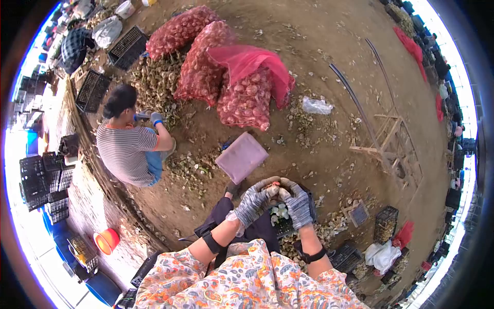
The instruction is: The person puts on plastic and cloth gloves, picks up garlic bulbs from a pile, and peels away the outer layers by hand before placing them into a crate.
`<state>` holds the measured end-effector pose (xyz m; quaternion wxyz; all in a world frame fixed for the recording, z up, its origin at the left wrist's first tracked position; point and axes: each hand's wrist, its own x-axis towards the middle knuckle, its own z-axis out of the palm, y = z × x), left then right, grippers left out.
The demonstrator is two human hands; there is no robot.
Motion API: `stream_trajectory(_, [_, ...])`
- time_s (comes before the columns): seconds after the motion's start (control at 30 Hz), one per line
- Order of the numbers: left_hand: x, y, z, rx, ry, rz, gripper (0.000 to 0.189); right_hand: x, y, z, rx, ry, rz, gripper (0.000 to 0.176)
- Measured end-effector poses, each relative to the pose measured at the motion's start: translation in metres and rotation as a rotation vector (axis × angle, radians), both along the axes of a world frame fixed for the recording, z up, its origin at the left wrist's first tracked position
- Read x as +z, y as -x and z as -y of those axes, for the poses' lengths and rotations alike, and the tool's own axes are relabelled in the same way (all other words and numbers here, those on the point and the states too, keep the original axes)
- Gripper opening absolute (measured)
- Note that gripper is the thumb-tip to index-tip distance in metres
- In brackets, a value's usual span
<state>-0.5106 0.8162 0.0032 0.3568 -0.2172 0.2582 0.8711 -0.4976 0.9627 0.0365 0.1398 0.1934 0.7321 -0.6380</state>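
My left hand (249, 206), in a grey striped glove with dirty fingertips, is closed with its fingers bent inward. Facing it, my right hand (297, 207) wears the same kind of glove and is closed too. The fingertips of both meet above my lap. A small red-orange bit (276, 183) shows between them; the rest of what they hold is hidden by the fingers. Below and between the hands, white garlic bulbs (280, 212) lie in a dark crate (286, 229), partly covered by my right hand and forearm.
Ahead lies a pinkish block-like pad (242, 157). Red mesh sacks (247, 98) full of bulbs stand beyond it, beside a heap of garlic (157, 77). A person in a striped shirt (126, 149) sits at left. A wooden frame with long poles (386, 144) stands at right.
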Motion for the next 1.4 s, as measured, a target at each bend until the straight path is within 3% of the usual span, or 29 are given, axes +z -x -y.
stream_trajectory(0.17, [-0.004, -0.004, -0.009, -0.085, 0.12, 0.031, 0.044, 0.017, 0.003, -0.015, 0.083, 0.147, 0.021, 0.026])
stream_trajectory(0.27, [-0.006, -0.005, -0.015, -0.088, -0.106, 0.086, 0.037, 0.02, 0.004, -0.021, 0.114, 0.169, -0.041, 0.027])
stream_trajectory(0.33, [0.009, -0.002, -0.016, -0.089, -0.138, 0.083, 0.035, 0.019, 0.004, -0.03, 0.32, -0.065, -0.3, 0.028])
stream_trajectory(0.37, [0.014, -0.002, -0.016, -0.086, -0.17, 0.075, 0.034, 0.019, 0.003, -0.032, 0.313, -0.062, -0.292, 0.028])
stream_trajectory(0.43, [0.003, -0.011, -0.018, -0.083, -0.219, 0.05, 0.033, 0.02, 0.0, -0.037, 0.185, 0.262, -0.124, 0.03])
stream_trajectory(0.5, [0.008, -0.009, -0.026, -0.126, -0.254, 0.023, 0.032, 0.021, -0.004, -0.036, 0.094, 0.291, -0.041, 0.03])
stream_trajectory(0.53, [0.039, -0.001, -0.029, -0.13, -0.16, 0.025, 0.032, 0.022, -0.004, -0.036, 0.079, 0.21, -0.043, 0.029])
stream_trajectory(0.6, [0.023, -0.004, -0.035, -0.149, -0.142, 0.041, 0.032, 0.024, -0.002, -0.036, 0.116, -0.062, -0.2, 0.026])
stream_trajectory(0.63, [0.019, -0.005, -0.038, -0.162, -0.115, 0.057, 0.032, 0.022, -0.002, -0.037, 0.109, -0.067, -0.196, 0.026])
stream_trajectory(0.7, [0.01, -0.009, -0.046, -0.145, -0.085, 0.09, 0.032, 0.012, -0.007, -0.037, 0.01, -0.311, -0.417, 0.024])
stream_trajectory(0.73, [0.009, -0.006, -0.05, -0.107, -0.132, 0.138, 0.033, 0.008, -0.009, -0.038, -0.085, -0.12, -0.244, 0.025])
stream_trajectory(0.77, [0.009, -0.006, -0.053, -0.069, -0.178, 0.186, 0.033, 0.006, -0.011, -0.042, -0.091, -0.12, -0.237, 0.025])
stream_trajectory(0.8, [-0.004, -0.01, -0.051, -0.151, -0.242, 0.086, 0.046, 0.004, -0.011, -0.046, 0.032, -0.419, -0.386, 0.026])
stream_trajectory(0.83, [0.001, -0.012, -0.055, -0.16, -0.24, 0.096, 0.046, 0.006, -0.01, -0.049, 0.16, -0.718, -0.528, 0.028])
stream_trajectory(0.9, [0.012, -0.013, -0.065, -0.116, 0.136, 0.115, 0.039, 0.005, -0.01, -0.053, 0.227, -0.812, -0.584, 0.029])
stream_trajectory(1.03, [0.025, -0.005, -0.07, -0.092, 0.16, -0.009, 0.043, 0.006, -0.007, -0.058, 0.006, -0.691, -0.624, 0.047])
stream_trajectory(1.1, [0.028, -0.002, -0.07, -0.093, 0.053, -0.034, 0.044, 0.001, -0.012, -0.058, -0.17, -0.366, -0.331, 0.041])
stream_trajectory(1.13, [0.027, 0.001, -0.072, -0.123, 0.019, -0.064, 0.046, -0.001, -0.012, -0.059, -0.178, -0.374, -0.333, 0.041])
stream_trajectory(1.2, [0.029, 0.003, -0.073, -0.178, 0.009, -0.113, 0.049, -0.003, -0.013, -0.062, -0.245, 0.009, -0.089, 0.038])
stream_trajectory(1.23, [0.026, 0.002, -0.076, -0.187, 0.006, -0.11, 0.049, -0.003, -0.014, -0.066, -0.254, 0.006, -0.087, 0.038])
stream_trajectory(1.3, [0.016, 0.0, -0.081, -0.229, -0.025, -0.187, 0.046, -0.005, -0.016, -0.075, -0.289, 0.436, 0.059, 0.038])
stream_trajectory(1.37, [0.013, -0.003, -0.087, -0.267, -0.027, -0.176, 0.048, -0.001, -0.02, -0.084, -0.323, 0.51, 0.186, 0.036])
stream_trajectory(1.4, [0.012, -0.005, -0.09, -0.294, -0.032, -0.169, 0.05, -0.009, -0.026, -0.091, -0.334, 0.708, 0.231, 0.034])
